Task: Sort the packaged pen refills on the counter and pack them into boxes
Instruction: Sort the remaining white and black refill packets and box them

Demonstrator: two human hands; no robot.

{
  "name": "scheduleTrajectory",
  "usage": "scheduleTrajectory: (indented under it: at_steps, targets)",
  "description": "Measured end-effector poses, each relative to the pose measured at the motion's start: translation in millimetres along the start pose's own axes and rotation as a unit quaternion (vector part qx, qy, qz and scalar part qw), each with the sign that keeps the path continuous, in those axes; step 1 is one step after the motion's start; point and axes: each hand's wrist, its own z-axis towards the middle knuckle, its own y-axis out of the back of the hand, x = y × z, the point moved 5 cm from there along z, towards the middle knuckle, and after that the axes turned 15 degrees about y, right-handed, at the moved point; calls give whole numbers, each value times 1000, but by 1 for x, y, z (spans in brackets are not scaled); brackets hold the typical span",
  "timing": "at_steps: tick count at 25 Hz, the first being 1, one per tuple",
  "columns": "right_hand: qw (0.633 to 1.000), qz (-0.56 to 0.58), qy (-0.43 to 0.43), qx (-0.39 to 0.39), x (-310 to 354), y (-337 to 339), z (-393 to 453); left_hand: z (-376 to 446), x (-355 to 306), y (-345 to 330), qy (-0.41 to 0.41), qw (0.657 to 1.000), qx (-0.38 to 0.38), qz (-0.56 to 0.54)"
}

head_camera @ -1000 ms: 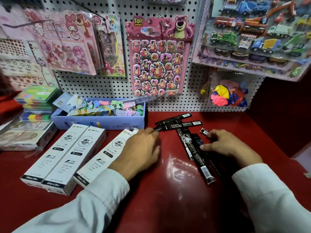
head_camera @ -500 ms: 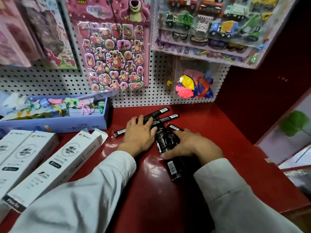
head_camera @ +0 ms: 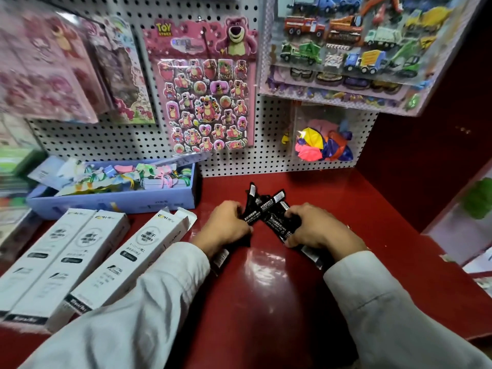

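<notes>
Gathering step: my left hand (head_camera: pixel 226 225) and right hand (head_camera: pixel 316 227), fingers curled, clamp the black refill packets (head_camera: pixel 269 211) over the counter (head_camera: pixel 266 288). Next, I judge: square them, feed the open white box (head_camera: pixel 138 251).

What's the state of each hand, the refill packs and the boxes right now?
left hand: grips refill packs
right hand: grips the same bunch
refill packs: gathered, crossed, unboxed
open white box: lying flat, end flaps open
two white boxes: lying flat, side by side
blue tray: uncovered, full
</notes>
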Motion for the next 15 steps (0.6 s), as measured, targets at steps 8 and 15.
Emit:
scheduleTrajectory:
  at_steps: [8,15]
  targets:
    - [929,-3,266,-256,63,7,-4,-73,46,42,69,928,220,-293]
    - [895,-67,365,-248,139,-32,-11,-97,54,57,33,916,245,-317]
